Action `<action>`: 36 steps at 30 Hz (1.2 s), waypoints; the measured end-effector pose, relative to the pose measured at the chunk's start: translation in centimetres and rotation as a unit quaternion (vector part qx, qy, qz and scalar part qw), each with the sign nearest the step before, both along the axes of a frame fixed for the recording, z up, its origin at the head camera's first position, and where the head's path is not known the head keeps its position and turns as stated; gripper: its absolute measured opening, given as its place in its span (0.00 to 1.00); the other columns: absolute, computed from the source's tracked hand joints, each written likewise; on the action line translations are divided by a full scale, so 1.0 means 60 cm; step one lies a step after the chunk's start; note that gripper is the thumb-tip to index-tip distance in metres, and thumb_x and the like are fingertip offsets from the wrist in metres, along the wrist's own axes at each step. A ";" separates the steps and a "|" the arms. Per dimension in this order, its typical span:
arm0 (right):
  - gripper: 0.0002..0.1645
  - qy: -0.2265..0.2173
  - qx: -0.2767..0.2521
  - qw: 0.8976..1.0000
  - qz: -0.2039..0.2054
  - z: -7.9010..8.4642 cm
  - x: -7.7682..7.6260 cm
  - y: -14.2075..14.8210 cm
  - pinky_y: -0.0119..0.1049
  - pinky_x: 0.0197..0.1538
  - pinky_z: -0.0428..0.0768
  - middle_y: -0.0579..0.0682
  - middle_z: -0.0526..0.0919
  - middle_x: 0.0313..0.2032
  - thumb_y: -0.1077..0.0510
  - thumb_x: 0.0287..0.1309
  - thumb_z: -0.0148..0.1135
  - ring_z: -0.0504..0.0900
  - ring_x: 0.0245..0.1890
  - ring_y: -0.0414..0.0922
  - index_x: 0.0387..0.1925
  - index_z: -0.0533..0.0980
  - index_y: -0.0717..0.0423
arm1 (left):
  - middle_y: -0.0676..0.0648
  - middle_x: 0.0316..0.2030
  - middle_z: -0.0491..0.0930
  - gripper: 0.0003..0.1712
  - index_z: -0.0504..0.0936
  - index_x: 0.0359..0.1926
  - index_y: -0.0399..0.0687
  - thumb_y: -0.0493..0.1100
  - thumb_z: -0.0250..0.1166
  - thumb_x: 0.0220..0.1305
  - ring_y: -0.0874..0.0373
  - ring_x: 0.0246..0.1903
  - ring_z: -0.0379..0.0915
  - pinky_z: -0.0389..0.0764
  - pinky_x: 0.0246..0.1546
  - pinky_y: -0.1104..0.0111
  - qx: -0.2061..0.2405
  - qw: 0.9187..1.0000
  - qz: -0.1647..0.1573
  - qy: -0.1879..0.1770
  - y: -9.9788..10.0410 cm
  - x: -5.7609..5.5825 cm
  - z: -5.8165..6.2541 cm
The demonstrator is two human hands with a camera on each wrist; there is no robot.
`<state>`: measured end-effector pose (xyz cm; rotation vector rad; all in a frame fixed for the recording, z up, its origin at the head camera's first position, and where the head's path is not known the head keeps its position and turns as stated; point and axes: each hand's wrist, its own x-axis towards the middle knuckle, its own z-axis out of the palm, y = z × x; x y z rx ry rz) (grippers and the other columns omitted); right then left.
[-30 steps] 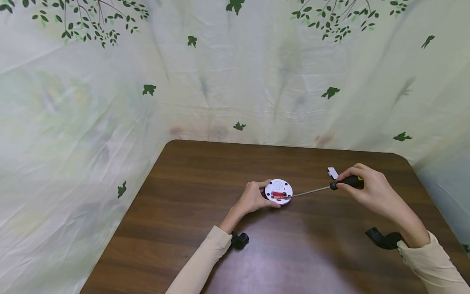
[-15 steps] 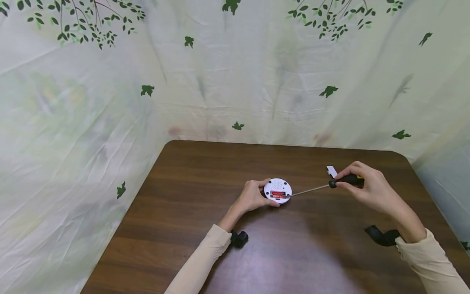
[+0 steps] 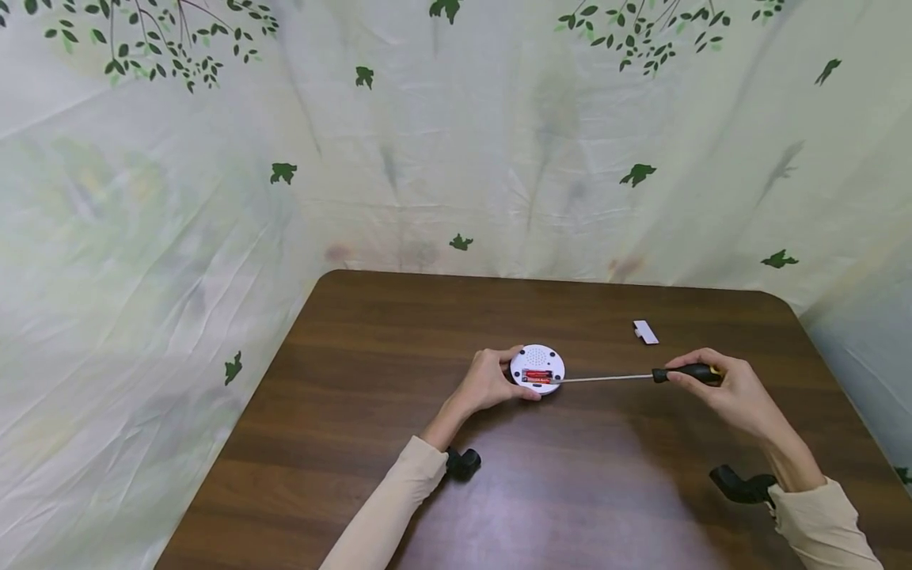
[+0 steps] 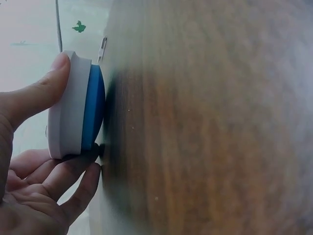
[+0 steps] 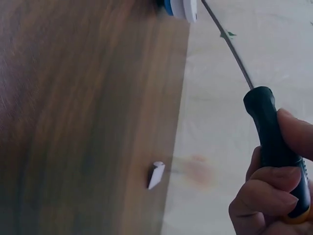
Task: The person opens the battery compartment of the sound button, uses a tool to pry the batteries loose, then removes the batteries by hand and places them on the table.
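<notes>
My left hand [image 3: 488, 381] grips a round white device [image 3: 538, 358] by its rim, thumb on the near side and fingers at the far side. Its blue dome [image 4: 93, 107] faces down at the table in the left wrist view. An uncovered compartment on top holds two red batteries [image 3: 537, 376]. My right hand [image 3: 734, 392] holds a screwdriver [image 3: 689, 373] by its black and yellow handle, and the long metal shaft [image 3: 606, 378] runs left so that its tip overlaps the battery compartment's right end. Behind the screwdriver, a small white battery cover [image 3: 645, 332] lies on the table.
Dark wood table [image 3: 399, 332] lies under both hands. Beyond its far edge hangs a pale curtain [image 3: 484, 158] printed with green leaves. A black wrist camera mount [image 3: 463, 465] sits at the left cuff, another black mount [image 3: 742, 484] at the right.
My right hand and the screwdriver handle have shifted slightly right and nearer, so the shaft lies more level and the battery cover is fully in sight. The left hand and device stay nearly still.
</notes>
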<state>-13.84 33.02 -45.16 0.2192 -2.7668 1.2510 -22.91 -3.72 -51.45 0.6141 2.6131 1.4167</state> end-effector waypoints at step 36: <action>0.15 0.174 0.137 0.970 0.105 0.124 -0.029 -0.078 0.29 0.30 0.73 0.45 0.81 0.40 0.67 0.51 0.79 0.75 0.32 0.34 0.37 0.85 0.47 | 0.34 0.57 0.84 0.53 0.79 0.65 0.34 0.48 0.90 0.36 0.55 0.52 0.86 0.86 0.52 0.68 -0.014 0.999 0.004 0.030 0.004 0.001 -0.001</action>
